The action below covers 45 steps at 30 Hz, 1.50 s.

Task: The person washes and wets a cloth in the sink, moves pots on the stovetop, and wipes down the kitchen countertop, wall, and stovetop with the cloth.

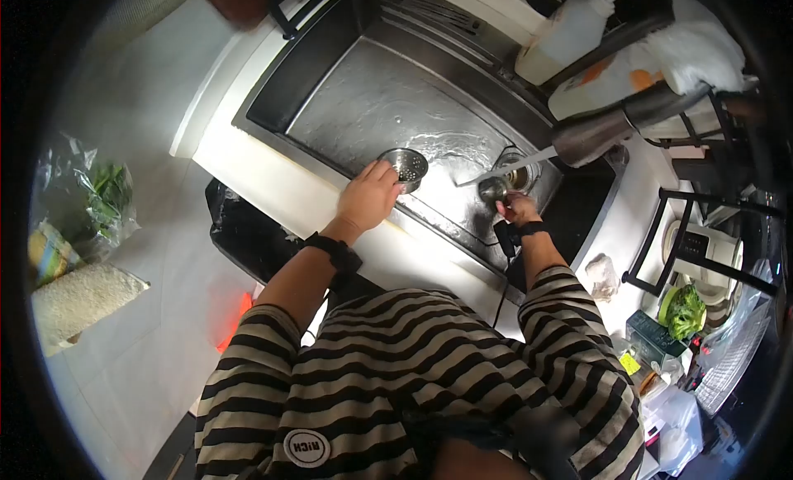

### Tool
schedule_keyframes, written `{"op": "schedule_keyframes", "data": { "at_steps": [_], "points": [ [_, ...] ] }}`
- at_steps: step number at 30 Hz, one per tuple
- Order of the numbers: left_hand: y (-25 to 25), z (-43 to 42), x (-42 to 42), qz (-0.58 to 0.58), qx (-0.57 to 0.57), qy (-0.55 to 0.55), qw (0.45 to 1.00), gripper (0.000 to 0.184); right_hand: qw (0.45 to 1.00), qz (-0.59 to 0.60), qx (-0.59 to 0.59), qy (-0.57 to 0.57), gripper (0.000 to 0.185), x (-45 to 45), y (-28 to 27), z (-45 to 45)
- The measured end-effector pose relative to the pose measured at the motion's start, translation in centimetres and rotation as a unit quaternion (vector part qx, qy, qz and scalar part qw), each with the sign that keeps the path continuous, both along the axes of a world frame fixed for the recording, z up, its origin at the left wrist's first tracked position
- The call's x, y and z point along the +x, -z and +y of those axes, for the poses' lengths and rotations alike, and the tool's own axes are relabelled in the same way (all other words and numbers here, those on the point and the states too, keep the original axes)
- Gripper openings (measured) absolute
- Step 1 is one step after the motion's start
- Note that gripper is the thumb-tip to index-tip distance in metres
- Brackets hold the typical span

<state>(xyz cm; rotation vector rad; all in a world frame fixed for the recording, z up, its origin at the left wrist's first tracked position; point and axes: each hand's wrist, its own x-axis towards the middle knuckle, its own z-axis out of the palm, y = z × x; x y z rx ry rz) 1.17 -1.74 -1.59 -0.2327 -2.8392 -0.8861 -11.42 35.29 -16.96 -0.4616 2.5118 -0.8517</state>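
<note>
In the head view, my left hand [369,194] grips the rim of a small round metal strainer basket [406,166] with holes in its bottom, over the near edge of the sink [363,92]. My right hand [519,209] is closed on a small, dark, rounded metal piece [492,188], whose exact kind I cannot make out. That piece is beside the round drain opening [520,173]. From the faucet [591,135], a stream of water [504,168] falls between my two hands and spreads over the sink floor.
Pump bottles [562,46] stand behind the faucet. Black rack frames [661,240], a leafy green vegetable [684,311] and packages crowd the right counter. A black bag [248,232] hangs by the counter's near edge. Bagged greens [107,195] lie at far left.
</note>
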Motion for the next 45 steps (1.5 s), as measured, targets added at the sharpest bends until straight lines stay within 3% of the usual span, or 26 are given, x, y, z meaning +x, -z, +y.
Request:
{"op": "schedule_keyframes", "data": {
  "at_steps": [1,2,6,9,10,11,13,20,28,34,35,37,39,40,43,45],
  "points": [
    [0.0,0.0,-0.1,0.000,-0.002,0.002,1.000,0.011,0.947,-0.127,-0.090,0.280,0.021,0.1,-0.8,-1.5],
    [0.0,0.0,-0.1,-0.001,-0.003,0.004,1.000,0.011,0.795,-0.244,-0.172,0.528,0.021,0.2,-2.0,-2.3],
    [-0.2,-0.1,-0.1,-0.013,0.007,0.031,0.999,0.010,0.907,-0.251,0.020,0.337,0.015,0.2,-7.2,-2.4],
    [-0.3,0.7,-0.4,-0.019,0.015,0.054,0.998,0.011,0.958,-0.171,-0.064,0.220,0.022,1.4,-8.5,-2.0],
    [-0.6,1.3,-0.5,-0.022,0.023,0.066,0.997,0.011,0.989,-0.087,-0.031,0.115,0.019,1.9,-8.3,-1.7],
    [-1.0,2.0,-0.7,-0.025,0.030,0.078,0.996,0.012,0.987,-0.098,-0.102,0.081,0.013,3.2,-13.8,-4.2],
    [-1.7,3.7,-1.1,-0.020,0.035,0.120,0.992,0.014,0.979,0.147,-0.104,-0.100,0.012,4.6,-16.6,-6.1],
    [-2.1,6.6,-0.9,-0.003,0.054,0.169,0.984,0.016,0.961,0.223,-0.146,-0.072,0.014,7.4,-19.1,-7.7],
    [-3.5,8.3,-0.3,-0.060,0.094,0.091,0.990,0.022,0.973,0.107,-0.205,-0.013,0.017,8.5,-19.5,-8.6],
    [-1.2,8.6,-0.5,-0.011,0.127,0.029,0.991,0.021,0.941,0.133,-0.309,-0.034,0.012,7.5,-17.5,-9.6],
    [-2.2,8.5,-0.8,0.050,0.060,0.060,0.995,0.021,0.937,0.133,-0.321,-0.036,0.011,7.4,-17.3,-9.8],
    [-2.2,8.7,-0.9,0.025,0.089,0.065,0.994,0.021,0.947,0.053,-0.317,0.027,0.010,7.2,-17.5,-10.2],
    [-2.2,8.5,-1.2,0.014,0.077,0.043,0.996,0.021,0.940,-0.112,-0.309,0.088,0.010,6.8,-18.4,-10.5],
    [-2.2,8.5,-1.3,0.014,0.071,0.040,0.997,0.021,0.938,-0.126,-0.317,0.060,0.010,6.7,-18.2,-10.4],
    [-2.6,8.1,-1.7,0.036,0.037,0.046,0.998,0.021,0.938,0.086,-0.334,-0.040,0.010,6.4,-17.6,-10.7],
    [-3.4,8.3,-1.9,0.023,0.033,0.045,0.998,0.019,0.938,0.107,-0.329,-0.018,0.005,6.2,-17.4,-10.7]
  ]
}}
